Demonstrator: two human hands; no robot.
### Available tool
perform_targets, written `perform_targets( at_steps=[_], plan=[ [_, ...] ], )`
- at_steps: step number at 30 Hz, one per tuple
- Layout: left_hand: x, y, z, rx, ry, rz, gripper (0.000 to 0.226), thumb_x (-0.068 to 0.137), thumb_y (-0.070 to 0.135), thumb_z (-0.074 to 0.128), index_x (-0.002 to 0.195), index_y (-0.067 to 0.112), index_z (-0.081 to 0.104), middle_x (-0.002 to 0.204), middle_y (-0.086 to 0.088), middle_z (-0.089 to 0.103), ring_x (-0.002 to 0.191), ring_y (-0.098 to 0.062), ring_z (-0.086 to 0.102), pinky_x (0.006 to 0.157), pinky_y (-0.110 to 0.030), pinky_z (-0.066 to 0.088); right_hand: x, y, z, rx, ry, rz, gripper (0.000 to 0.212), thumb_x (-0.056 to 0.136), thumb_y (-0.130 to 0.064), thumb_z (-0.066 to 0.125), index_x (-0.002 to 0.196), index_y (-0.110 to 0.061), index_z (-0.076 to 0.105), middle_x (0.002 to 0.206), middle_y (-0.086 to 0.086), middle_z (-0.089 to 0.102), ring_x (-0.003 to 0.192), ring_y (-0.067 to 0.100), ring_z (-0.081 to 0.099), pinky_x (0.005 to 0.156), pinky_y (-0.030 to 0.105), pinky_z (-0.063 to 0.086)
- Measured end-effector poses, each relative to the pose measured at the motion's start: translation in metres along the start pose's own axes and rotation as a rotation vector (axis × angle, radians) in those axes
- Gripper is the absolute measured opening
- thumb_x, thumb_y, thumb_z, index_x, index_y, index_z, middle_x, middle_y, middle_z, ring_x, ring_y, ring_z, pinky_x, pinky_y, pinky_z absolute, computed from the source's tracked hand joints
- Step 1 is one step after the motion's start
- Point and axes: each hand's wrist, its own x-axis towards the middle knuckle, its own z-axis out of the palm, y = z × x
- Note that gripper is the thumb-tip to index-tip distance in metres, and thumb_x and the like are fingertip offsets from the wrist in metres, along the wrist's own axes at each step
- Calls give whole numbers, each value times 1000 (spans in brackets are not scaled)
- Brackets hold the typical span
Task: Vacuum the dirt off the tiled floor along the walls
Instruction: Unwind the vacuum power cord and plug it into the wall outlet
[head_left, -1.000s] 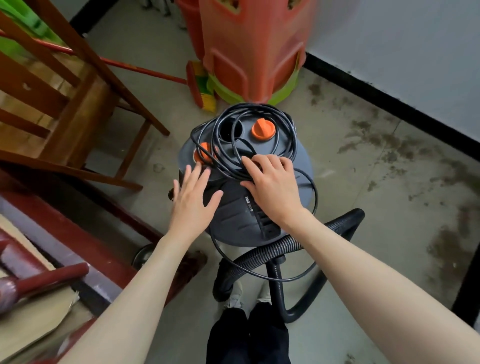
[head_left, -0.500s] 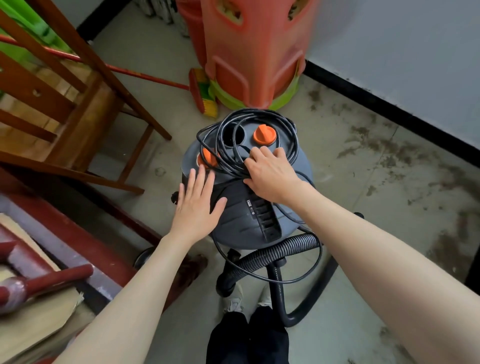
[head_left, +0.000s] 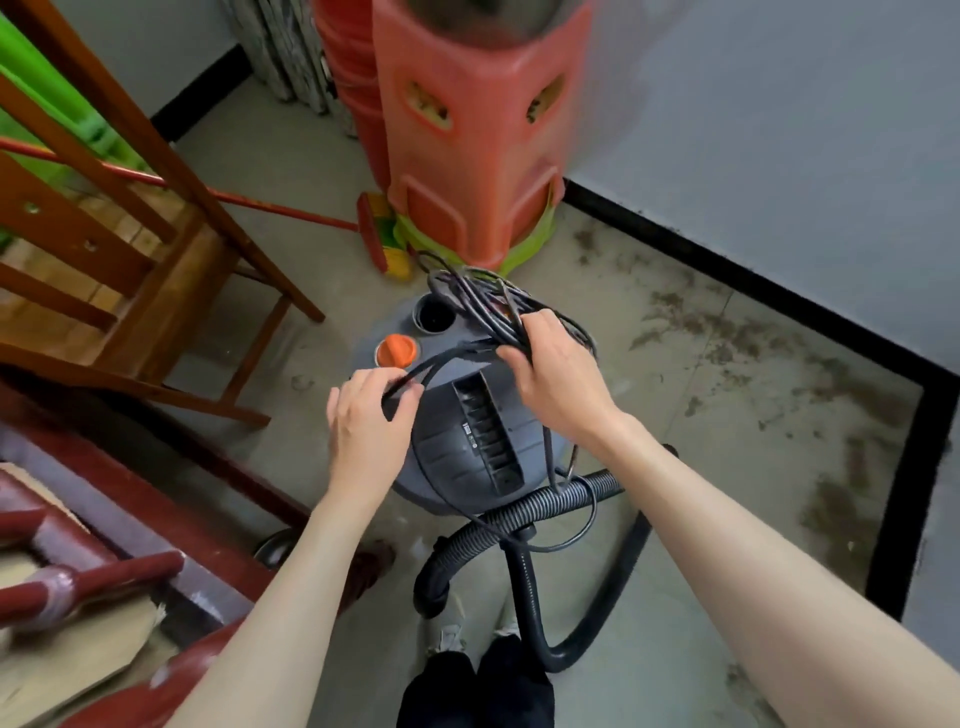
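The right hand (head_left: 558, 382) has its fingers (head_left: 537, 325) curled tight around the bundled power cord (head_left: 483, 301), holding the coils just above the lid of the vacuum cleaner (head_left: 467, 415). The left hand (head_left: 363, 421) pinches one loose strand of the same cord between thumb and fingertips (head_left: 410, 392), just below the orange cap (head_left: 396, 350). The step in hand appears to be uncoiling the cord before the machine is powered. To do it well, keep the bundle gathered in the right-hand fingers and draw the strand away from them one loop at a time with the left-hand fingers, so that the coils do not knot. Keep the freed cord clear of the ribbed hose (head_left: 524, 514), which curls on the floor beneath the right wrist; a loop of cord already crosses it there. The dirt (head_left: 727, 332) to be vacuumed lies on the tiled floor (head_left: 675, 545) well beyond the right-hand fingers, along the black skirting (head_left: 753, 275) at the wall foot. No suction has yet been applied.
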Motion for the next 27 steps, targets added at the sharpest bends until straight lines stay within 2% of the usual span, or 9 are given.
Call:
perform_targets(
  at_steps=[3,6,9,12,15,17,20,24,27],
  plan=[
    [3,35,-11,-5,-33,65,25,89,21,63,112,12,58,107,0,54,108,-23,50,102,-45,35,-17,-2,-21,207,32,163,22,101,-21,49,105,0,52,107,14,52,99,34,52,84,40,39],
    [-8,65,-13,2,15,82,23,88,22,65,105,9,57,105,-6,53,104,-27,48,91,-41,40,-41,-2,-43,334,63,251,11,100,-19,52,93,-12,47,95,4,49,89,21,46,71,25,27],
    [-24,82,-13,45,34,33,34,87,30,65,111,10,52,113,-7,50,112,-27,44,91,-37,35,-69,1,-63,326,42,265,12,95,-16,60,93,-13,48,91,4,51,84,19,45,65,25,25],
    [-36,93,-14,-57,-224,100,46,91,32,60,131,16,46,129,-2,49,123,-18,43,100,-35,35,-98,5,-80,313,35,273,14,90,-12,65,95,-11,52,93,5,55,85,18,48,64,22,29],
    [-47,108,-16,-61,-473,278,29,93,22,58,122,18,58,110,1,66,102,-15,60,86,-26,45,-124,9,-97,343,127,296,13,89,-9,67,98,-10,58,94,6,56,86,19,49,65,20,30],
    [-57,122,-18,11,-471,406,21,92,17,59,112,15,64,95,0,70,86,-15,63,77,-29,49,-142,12,-105,325,184,316,17,89,-8,67,104,-4,62,96,6,56,88,19,49,69,22,30],
    [-79,140,-20,58,-496,516,18,91,20,61,106,12,68,89,-3,71,81,-19,66,73,-31,52,-172,20,-114,236,193,339,21,89,-8,66,109,-3,63,97,6,54,92,21,50,75,26,31],
    [-108,161,-23,28,-368,739,45,82,23,72,123,11,57,121,-3,58,109,-18,57,87,-29,48,-216,28,-129,183,147,371,19,88,-8,67,107,-4,65,98,8,55,97,26,54,86,32,38],
    [-119,185,-18,139,-499,939,89,73,31,80,145,10,33,152,-9,29,143,-26,20,115,-36,17,-247,27,-140,179,130,361,23,86,-11,70,108,-7,67,96,1,53,96,23,54,95,40,39]
  ],
)
